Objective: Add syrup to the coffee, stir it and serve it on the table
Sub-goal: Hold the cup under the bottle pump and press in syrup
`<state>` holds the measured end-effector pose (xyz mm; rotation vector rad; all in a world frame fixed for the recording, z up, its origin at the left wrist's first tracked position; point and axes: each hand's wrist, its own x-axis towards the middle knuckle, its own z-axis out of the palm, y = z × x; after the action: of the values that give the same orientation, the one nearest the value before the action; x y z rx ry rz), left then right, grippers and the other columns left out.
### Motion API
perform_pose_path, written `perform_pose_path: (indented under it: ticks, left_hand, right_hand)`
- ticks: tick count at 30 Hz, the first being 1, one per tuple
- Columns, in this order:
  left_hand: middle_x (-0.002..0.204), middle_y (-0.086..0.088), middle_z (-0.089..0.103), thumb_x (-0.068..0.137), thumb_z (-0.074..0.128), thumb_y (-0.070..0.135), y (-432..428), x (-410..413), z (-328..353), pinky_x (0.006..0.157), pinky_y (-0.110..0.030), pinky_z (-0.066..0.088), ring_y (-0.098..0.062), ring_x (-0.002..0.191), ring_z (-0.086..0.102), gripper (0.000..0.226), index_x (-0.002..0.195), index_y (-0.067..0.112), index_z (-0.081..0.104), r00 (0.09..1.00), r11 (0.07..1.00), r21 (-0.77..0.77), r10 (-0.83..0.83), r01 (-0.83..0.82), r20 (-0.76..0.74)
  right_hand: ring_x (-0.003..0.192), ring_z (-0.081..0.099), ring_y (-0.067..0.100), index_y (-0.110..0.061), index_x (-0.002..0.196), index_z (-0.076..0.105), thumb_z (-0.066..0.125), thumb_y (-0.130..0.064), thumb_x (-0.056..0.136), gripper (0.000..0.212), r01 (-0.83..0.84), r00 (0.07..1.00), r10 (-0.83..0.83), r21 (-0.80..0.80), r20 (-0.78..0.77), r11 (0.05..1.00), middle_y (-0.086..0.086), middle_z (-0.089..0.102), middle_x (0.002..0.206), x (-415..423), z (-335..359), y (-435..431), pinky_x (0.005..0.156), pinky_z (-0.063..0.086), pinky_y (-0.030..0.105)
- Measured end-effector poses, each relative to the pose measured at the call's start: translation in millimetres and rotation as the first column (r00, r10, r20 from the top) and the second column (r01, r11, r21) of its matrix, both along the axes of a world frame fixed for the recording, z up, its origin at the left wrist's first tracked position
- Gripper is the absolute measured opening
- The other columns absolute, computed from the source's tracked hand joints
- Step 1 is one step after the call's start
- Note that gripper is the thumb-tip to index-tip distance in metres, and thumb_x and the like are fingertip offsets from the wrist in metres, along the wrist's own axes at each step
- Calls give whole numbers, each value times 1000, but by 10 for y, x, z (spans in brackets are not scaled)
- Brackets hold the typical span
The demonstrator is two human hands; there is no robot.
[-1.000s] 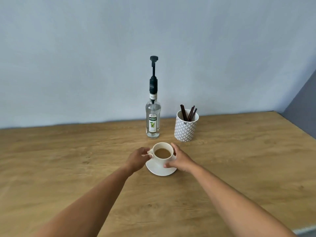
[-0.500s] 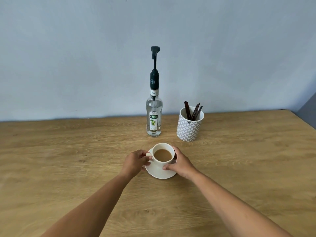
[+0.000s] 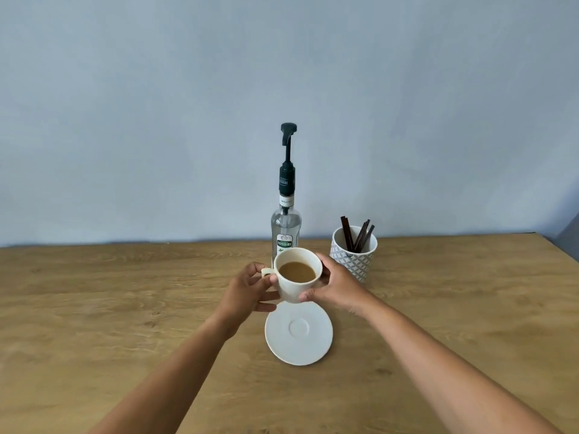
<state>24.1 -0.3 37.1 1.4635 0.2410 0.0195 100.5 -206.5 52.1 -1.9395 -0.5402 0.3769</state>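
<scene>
The wooden bench [image 3: 125, 308] spreads out under and around the grip, with a plain blue-grey wall behind it. Just beyond the grip stands the syrup bottle [image 3: 285, 236], upright, its black pump [image 3: 287, 151] rising well above the cup. Its label reads "TEISSEIRE" and the neck band reads "MOJITO"; small writing on the pump collar is too fine to read. Beyond the grip and to its right sits a patterned pot [image 3: 355, 260] holding dark stirrers [image 3: 357, 236].

Directly below the grip and slightly toward the person lies the white saucer [image 3: 297, 333], bare on the bench. The cup [image 3: 297, 275], holding milky brown coffee, is clear of the saucer and held in front of the bottle's base. The left hand [image 3: 247, 289] pinches the handle while the right hand [image 3: 335, 283] wraps the opposite side of the cup; both hands are closed on it.

As I judge it, the task is barely begun: no stirrer is in the coffee, the pump is untouched, and the cup seems on its way toward the spout. Pumping, stirring and serving all remain.
</scene>
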Motion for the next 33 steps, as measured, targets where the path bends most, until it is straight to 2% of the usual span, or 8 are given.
perform_pose_path:
  ticks: [4,7,12,19,23,26,30,33]
  left_hand:
    - [103,-10,78,96,65,21,7,6,410,70,-42,64,-34,90,77,9,98,14,59,999,998,-65,1,2,43]
    - [109,-17,76,95,63,30,26,20,697,72,-43,64,-41,95,75,23,102,8,62,999,994,-106,-4,9,49]
    - [102,-17,77,91,65,38,79,88,1036,66,-38,65,-45,96,73,27,92,11,64,998,991,-136,8,1,64]
    - [94,-14,77,90,70,36,172,268,1308,60,-34,62,-40,84,76,23,87,13,67,993,986,-154,75,-60,90]
    - [96,-16,78,89,71,38,209,359,1416,62,-35,64,-41,85,76,23,87,15,67,992,985,-154,88,-73,94]
    - [94,-15,78,87,72,39,247,418,1472,63,-35,64,-41,86,76,25,90,15,68,991,984,-159,99,-84,89]
    - [92,-14,78,88,72,38,269,476,1515,64,-35,64,-40,83,77,26,93,13,66,989,979,-179,114,-96,94]
    - [92,-14,78,88,72,37,280,509,1536,65,-36,65,-40,84,77,27,96,12,66,987,977,-187,127,-107,99]
  right_hand:
    - [111,62,7,-33,125,52,90,-29,50,84,-32,999,31,35,43,999,-6,69,117,115,393,19,103,47,40]
    - [111,63,6,-34,123,54,90,-21,57,77,-78,995,76,40,60,996,-6,70,115,207,694,25,101,48,36]
    - [108,64,4,-29,126,54,90,-19,61,75,-135,985,131,24,111,991,-8,70,114,348,1055,77,92,51,24]
    - [108,64,6,-29,125,55,90,-16,61,74,-161,979,155,39,136,986,-5,71,115,553,1333,198,94,51,26]
    - [109,64,6,-27,132,52,91,-25,60,82,-197,968,195,-4,160,980,-6,70,117,673,1492,209,94,51,26]
    - [106,65,5,-27,139,46,86,-45,60,91,-174,969,175,-22,174,985,-6,67,120,772,1708,174,94,50,27]
    - [95,67,5,-28,122,62,70,-64,70,63,-16,958,-1,56,286,998,-8,71,108,943,2127,216,77,45,18]
    - [101,66,14,-29,102,67,56,-64,83,40,63,927,-86,72,365,995,-5,70,106,1103,2397,387,78,49,27]
